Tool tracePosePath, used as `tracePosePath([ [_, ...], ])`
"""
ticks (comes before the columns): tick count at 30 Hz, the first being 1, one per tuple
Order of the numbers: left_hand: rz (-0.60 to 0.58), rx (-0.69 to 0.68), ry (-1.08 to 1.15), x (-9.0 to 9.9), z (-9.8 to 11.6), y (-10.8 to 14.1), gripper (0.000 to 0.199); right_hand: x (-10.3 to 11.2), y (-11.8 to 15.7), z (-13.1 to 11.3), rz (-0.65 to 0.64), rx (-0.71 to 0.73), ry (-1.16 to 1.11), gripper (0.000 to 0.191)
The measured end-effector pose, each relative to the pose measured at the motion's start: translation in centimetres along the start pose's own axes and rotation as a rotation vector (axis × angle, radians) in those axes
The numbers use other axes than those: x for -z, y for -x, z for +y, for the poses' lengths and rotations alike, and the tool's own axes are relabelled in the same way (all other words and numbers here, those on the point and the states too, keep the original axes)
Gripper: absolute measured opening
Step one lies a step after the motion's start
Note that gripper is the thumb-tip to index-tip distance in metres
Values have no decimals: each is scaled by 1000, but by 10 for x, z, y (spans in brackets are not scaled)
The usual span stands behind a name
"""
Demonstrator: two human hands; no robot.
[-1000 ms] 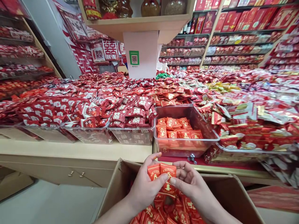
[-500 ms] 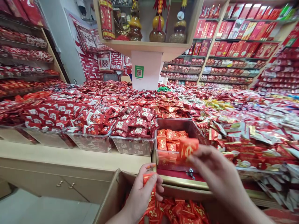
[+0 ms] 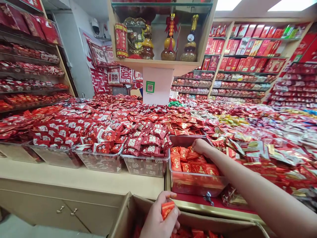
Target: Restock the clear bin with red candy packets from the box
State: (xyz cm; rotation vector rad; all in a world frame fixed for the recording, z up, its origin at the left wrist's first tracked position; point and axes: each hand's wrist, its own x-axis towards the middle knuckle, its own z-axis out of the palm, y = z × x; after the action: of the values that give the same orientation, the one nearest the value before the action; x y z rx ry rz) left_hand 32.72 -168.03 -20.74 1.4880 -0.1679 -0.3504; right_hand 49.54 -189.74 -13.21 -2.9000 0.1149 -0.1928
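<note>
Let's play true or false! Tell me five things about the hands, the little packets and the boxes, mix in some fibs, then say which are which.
1. The left hand holds a red packet. True.
2. The right hand reaches into a clear bin. True.
3. The two hands are touching each other. False: they are apart.
4. The packets in that bin are all green. False: they are red with gold writing.
5. More red packets lie in the cardboard box. True.
</note>
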Motion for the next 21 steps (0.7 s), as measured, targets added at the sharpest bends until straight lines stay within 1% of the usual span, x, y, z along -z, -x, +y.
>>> tracePosePath([
  [3,-11,13,-11,0,2,-1,37,-4,-4,2,-33,-18,54,13],
  [6,-16,11,0,-2,4,0,35,-10,-6,7,-30,-14,100,20],
  [10,-5,22,-29,-2,6,1,31,-17,-2,12,0,19,166,23],
  [12,-2,9,-49,-2,6,1,29,-15,2,11,40,40,204,22],
  [14,3,-8,-71,-3,6,2,27,-12,7,7,62,100,202,20],
  [16,12,-19,-98,-3,6,2,26,-10,12,1,23,182,180,21],
  [19,21,-19,-135,-3,6,3,24,-10,18,-7,-87,273,181,39],
  [21,20,-17,-150,-3,6,3,24,-12,19,-11,-117,309,205,45],
])
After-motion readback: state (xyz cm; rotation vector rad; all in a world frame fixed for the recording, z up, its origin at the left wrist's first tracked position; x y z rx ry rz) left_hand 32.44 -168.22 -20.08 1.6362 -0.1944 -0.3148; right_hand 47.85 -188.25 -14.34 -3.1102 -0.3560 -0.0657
